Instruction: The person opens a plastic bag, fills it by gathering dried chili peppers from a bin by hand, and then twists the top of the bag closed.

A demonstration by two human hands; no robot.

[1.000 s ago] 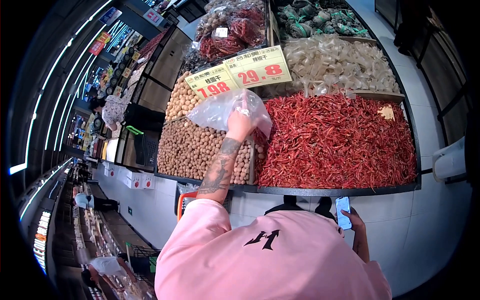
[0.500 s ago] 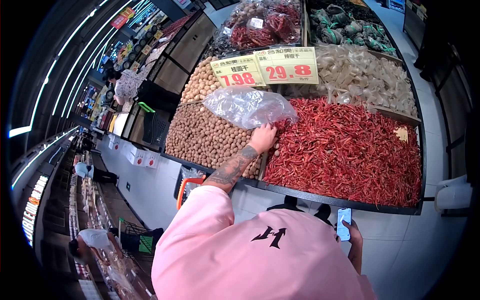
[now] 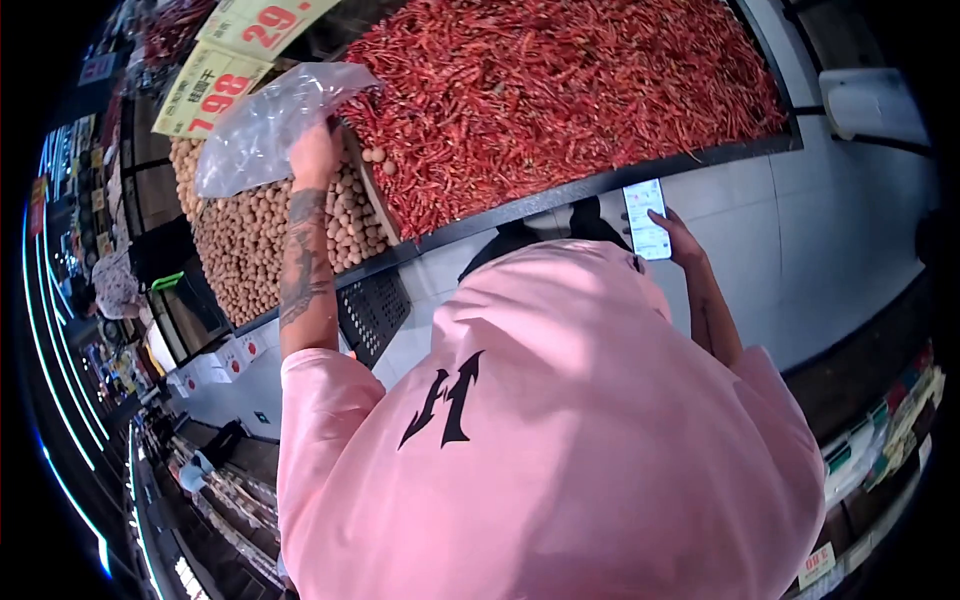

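Observation:
A clear plastic bag [image 3: 262,125] spreads over the bin of dried longans [image 3: 240,250], and my left hand [image 3: 316,155] is closed at its right-hand edge. The fingertips are partly hidden by the bag. Beside that hand, past the wooden divider, lies a heap of dried red chillies [image 3: 560,90], with a few loose longans [image 3: 374,156] on its near left corner. Low on the right, just off the front edge of the display, my right hand [image 3: 676,238] grips a phone [image 3: 647,220] with a lit screen.
Two yellow price signs [image 3: 205,90] stand behind the bag. The display's dark front edge [image 3: 560,195] runs between me and the chillies. Below the longans is a black perforated basket [image 3: 373,312]. Shelves with packets [image 3: 890,440] stand at the lower right.
My view has turned and dropped, so the display now sits higher and tilted. My left hand stays at the bag, which has shifted shape slightly. My right hand still holds the phone, now more fully seen.

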